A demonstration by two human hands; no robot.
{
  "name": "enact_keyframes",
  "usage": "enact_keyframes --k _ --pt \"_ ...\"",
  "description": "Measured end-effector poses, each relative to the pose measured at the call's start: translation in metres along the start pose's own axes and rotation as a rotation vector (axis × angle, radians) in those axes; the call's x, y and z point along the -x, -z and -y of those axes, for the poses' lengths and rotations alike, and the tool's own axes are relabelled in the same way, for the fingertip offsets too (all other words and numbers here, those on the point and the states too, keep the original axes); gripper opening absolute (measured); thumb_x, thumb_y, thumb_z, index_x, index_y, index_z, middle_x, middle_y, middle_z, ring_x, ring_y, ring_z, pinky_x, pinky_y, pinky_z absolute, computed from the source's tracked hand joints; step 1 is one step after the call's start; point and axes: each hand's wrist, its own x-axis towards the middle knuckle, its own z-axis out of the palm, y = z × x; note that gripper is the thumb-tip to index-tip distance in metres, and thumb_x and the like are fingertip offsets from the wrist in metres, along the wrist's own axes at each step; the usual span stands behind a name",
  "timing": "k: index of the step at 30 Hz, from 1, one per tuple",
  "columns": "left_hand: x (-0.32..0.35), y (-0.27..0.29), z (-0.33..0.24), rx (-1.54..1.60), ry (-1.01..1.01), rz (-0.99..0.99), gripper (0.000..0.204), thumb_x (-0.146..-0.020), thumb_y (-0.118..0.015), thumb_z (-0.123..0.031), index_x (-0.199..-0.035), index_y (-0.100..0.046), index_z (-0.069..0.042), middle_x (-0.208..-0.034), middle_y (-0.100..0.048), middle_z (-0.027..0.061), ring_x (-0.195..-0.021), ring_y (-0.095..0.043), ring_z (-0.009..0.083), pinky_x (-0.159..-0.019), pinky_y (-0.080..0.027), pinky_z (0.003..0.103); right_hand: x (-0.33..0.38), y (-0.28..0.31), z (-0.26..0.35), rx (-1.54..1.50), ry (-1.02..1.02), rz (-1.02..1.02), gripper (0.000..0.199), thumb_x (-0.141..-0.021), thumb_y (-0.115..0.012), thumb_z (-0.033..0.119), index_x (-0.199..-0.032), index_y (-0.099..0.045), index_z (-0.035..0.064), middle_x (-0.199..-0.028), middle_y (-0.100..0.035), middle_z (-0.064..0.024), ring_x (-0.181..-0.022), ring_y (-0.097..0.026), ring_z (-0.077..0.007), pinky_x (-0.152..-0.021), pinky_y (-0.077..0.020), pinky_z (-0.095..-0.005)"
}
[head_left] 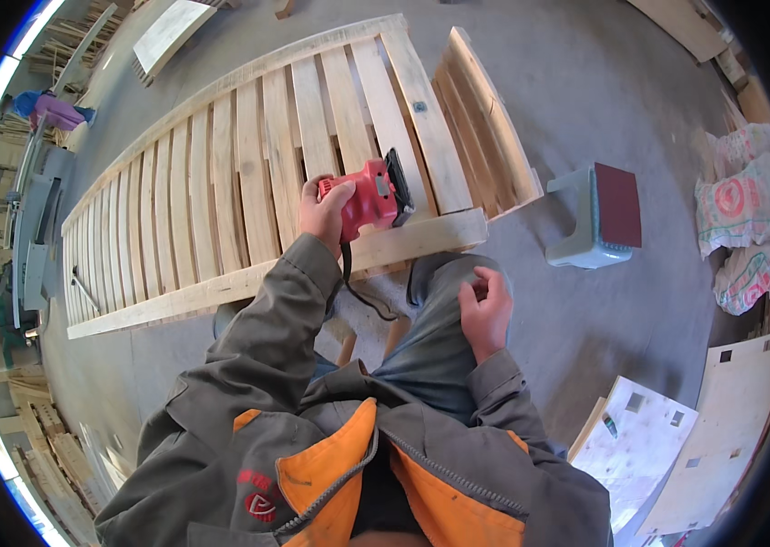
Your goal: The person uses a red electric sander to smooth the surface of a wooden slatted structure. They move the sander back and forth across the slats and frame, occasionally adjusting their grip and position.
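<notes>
In my left hand (326, 211) is a red electric sander (367, 196), tilted so its flat black base faces right. My fingers wrap round its body, and a black cord hangs from it. The sander is over the near right corner of a long slatted wooden frame (248, 164); whether its base touches the wood I cannot tell. My right hand (485, 308) is above my right thigh, loosely curled with the fingers a little apart and nothing in it.
A wooden end panel (485, 128) stands against the frame's right end. Farther right is a pale stool (576, 219) with a dark red board (619, 205) on it. White sacks (742, 205) lie at the right edge. Plywood sheets (636, 438) lie lower right. Another person (52, 109) bends at far left.
</notes>
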Motion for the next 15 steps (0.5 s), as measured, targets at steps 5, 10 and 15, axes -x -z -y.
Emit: enact_keyframes --k 5,10,15 --pt "-0.025 0.000 -0.006 0.035 -0.040 0.034 0.062 -0.088 -0.083 -0.025 -0.138 -0.052 -0.006 -0.121 -0.066 0.0148 -0.089 -0.072 0.0253 -0.057 -0.060 0.040 -0.001 -0.003 -0.002 -0.022 -0.025 -0.002 0.030 -0.091 -0.077 0.009 -0.118 -0.069 -0.0012 -0.087 -0.072 -0.0118 -0.075 -0.070 -0.0224 -0.070 -0.0568 -0.0369" --pt "-0.060 -0.006 -0.023 0.009 -0.035 0.007 0.060 -0.089 -0.082 -0.026 -0.137 -0.053 -0.006 -0.116 -0.068 0.0138 -0.086 -0.072 0.0246 -0.056 -0.059 0.041 -0.003 -0.003 0.006 -0.071 -0.092 0.027 0.030 -0.090 -0.077 0.009 -0.117 -0.068 -0.0010 -0.087 -0.071 -0.0112 -0.073 -0.069 -0.0212 -0.068 -0.0567 -0.0362" --pt "-0.105 -0.017 -0.049 -0.010 -0.048 -0.011 0.056 -0.089 -0.081 -0.027 -0.134 -0.056 -0.005 -0.110 -0.070 0.0131 -0.083 -0.073 0.0248 -0.054 -0.058 0.041 -0.007 -0.004 0.004 -0.081 -0.129 0.035 0.029 -0.091 -0.077 0.008 -0.118 -0.068 -0.0013 -0.088 -0.070 -0.0101 -0.071 -0.067 -0.0183 -0.065 -0.0557 -0.0338"
